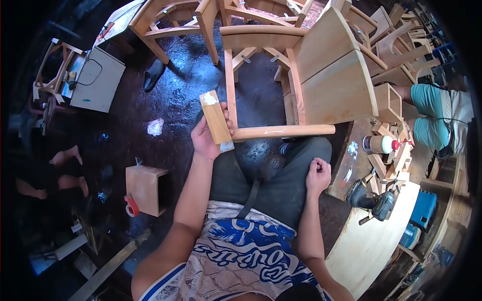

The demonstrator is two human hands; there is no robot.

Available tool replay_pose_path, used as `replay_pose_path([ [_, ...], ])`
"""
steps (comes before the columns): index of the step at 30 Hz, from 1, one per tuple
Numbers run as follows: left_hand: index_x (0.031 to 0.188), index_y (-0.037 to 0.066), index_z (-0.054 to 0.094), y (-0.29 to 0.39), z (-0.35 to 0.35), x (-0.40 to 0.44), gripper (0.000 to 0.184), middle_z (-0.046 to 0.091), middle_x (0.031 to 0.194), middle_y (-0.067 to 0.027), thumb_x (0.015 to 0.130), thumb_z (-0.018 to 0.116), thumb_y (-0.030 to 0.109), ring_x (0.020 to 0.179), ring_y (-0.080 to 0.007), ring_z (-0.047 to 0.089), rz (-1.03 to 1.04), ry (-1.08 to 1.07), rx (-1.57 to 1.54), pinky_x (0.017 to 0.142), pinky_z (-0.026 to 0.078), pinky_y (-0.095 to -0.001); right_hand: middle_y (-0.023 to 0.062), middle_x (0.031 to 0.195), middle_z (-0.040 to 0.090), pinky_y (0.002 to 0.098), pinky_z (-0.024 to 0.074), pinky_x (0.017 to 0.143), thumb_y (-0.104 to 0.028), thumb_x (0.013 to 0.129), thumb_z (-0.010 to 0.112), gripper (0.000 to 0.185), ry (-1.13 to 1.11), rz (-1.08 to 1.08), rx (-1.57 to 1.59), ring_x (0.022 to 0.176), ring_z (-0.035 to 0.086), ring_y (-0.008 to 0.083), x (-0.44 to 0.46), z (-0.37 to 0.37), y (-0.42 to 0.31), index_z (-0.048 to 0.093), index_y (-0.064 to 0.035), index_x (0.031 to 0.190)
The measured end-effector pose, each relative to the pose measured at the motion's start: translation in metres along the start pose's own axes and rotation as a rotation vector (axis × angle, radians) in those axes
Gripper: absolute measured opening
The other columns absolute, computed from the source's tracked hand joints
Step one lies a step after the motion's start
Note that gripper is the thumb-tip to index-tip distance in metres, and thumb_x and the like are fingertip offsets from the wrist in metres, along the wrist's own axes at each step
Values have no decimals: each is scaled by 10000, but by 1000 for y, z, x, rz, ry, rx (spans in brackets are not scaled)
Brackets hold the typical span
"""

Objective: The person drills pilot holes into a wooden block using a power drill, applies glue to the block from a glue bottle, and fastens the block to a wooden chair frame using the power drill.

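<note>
My left hand (207, 139) is closed around a short wooden block (217, 122), held up at a slant over my left thigh. White glue covers a patch at the block's upper end, and a pale patch shows at its lower end. Just beyond my knees lies a wooden chair frame (283, 131), tipped over, with a smear of white on its near rail. Its broad back panel (337, 83) rises on the right. My right hand (318, 176) rests by my right thigh with fingers curled in; whatever they hold, if anything, is hidden.
To my right are a glue bottle (377, 144) with a red cap, wood offcuts (399, 163), a cordless drill (384, 204) and a curved board (384, 238). Left on the floor stand a wooden box (143, 188) and a red tape roll (131, 205). Another person's legs (427, 118) show at right.
</note>
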State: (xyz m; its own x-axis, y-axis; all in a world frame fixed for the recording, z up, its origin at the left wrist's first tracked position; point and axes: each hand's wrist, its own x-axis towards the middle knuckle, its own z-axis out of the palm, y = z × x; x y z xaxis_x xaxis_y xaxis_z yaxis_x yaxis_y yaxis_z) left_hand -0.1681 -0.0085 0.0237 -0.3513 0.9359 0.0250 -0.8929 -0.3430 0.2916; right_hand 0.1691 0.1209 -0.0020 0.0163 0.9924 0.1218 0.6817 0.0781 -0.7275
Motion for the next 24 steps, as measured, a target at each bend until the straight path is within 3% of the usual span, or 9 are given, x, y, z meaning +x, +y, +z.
replay_pose_path([
  [1,1498,11,371,7,0,12,630,533,1243,-125,1008,480,393,1067,-266,569,-1,15,-1,898,514,-435,30,755,583,312,478,638,-113,826,709,84,48,-90,-106,655,561,154,3,4,-4,753,-99,897],
  [5,1495,-19,362,31,-5,72,627,562,1268,-128,1007,474,359,1091,-276,598,13,112,155,936,514,-446,38,757,574,325,478,637,-125,828,699,90,85,-115,-160,662,562,175,22,13,-7,751,-107,899],
  [7,1481,-32,382,45,-18,106,597,588,1298,-144,1011,470,325,1119,-278,621,-78,108,301,969,507,-435,32,761,575,329,473,637,-127,832,701,90,75,-27,-149,661,559,175,25,14,-3,747,-103,905],
  [11,1412,-46,447,43,-27,170,505,625,1277,-176,1001,489,244,1133,-274,638,-194,292,446,1011,487,-430,39,750,564,334,456,610,-101,834,705,81,66,-61,-154,643,541,176,30,20,1,741,-76,903],
  [15,1371,-47,477,28,-61,200,496,637,1252,-174,978,528,252,1118,-263,645,-271,338,406,1014,485,-429,39,744,557,321,433,588,-77,835,703,73,41,-49,-226,632,516,163,36,23,-1,734,-63,899],
  [20,1389,47,523,14,-90,220,509,645,1261,-99,943,591,284,1112,-216,642,-422,359,474,977,491,-358,38,743,543,315,417,582,-65,848,692,72,52,-51,-265,629,491,156,43,26,1,730,-46,907],
  [24,1265,59,654,3,-102,235,424,697,1113,-91,903,648,280,1005,-167,656,-606,199,816,883,496,-310,36,738,544,314,417,584,-80,857,688,67,63,-55,-289,625,484,156,47,28,5,723,-42,901],
])
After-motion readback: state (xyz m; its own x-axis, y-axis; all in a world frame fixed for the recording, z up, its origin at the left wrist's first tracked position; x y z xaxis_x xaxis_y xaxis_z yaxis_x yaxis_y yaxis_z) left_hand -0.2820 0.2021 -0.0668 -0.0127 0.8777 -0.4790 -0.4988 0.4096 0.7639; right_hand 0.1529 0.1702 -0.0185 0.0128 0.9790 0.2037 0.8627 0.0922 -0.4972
